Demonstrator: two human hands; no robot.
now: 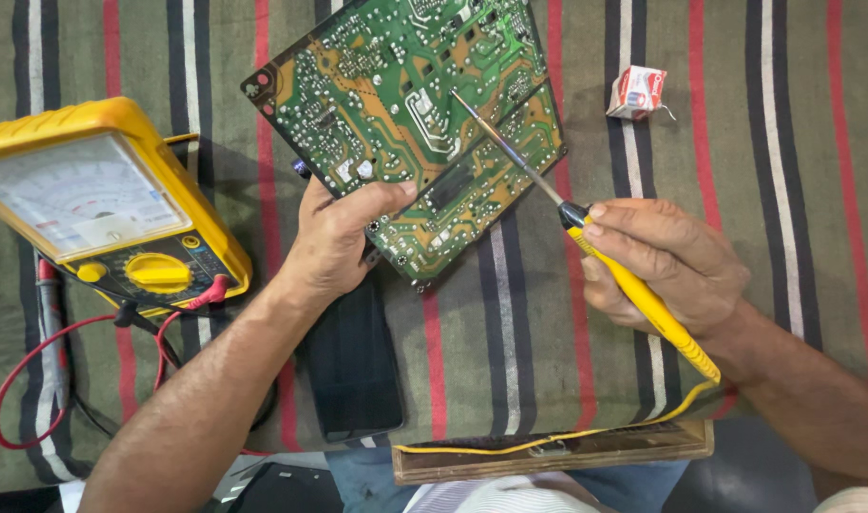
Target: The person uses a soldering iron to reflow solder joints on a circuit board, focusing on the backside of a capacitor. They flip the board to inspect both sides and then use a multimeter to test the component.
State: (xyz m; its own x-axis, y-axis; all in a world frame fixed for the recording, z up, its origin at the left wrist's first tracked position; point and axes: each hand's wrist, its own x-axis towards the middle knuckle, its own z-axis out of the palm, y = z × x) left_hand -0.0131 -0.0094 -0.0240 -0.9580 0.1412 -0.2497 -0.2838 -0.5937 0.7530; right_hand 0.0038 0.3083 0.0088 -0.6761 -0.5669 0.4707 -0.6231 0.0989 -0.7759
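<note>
My left hand [334, 237] grips the near edge of a green circuit board [396, 104], solder side up, tilted on the striped cloth [757, 142]. My right hand [662, 266] holds a yellow-handled soldering iron [633, 290] like a pen. Its thin metal tip [472, 109] rests on the board near the middle right. A yellow cord runs from the handle down toward my lap.
A yellow analog multimeter [101, 204] lies at the left with red and black leads [35, 370] plugged in. A dark phone [353, 366] lies under my left wrist. A small red-and-white box [636, 92] sits at upper right. A wooden board [557, 451] lies at the near edge.
</note>
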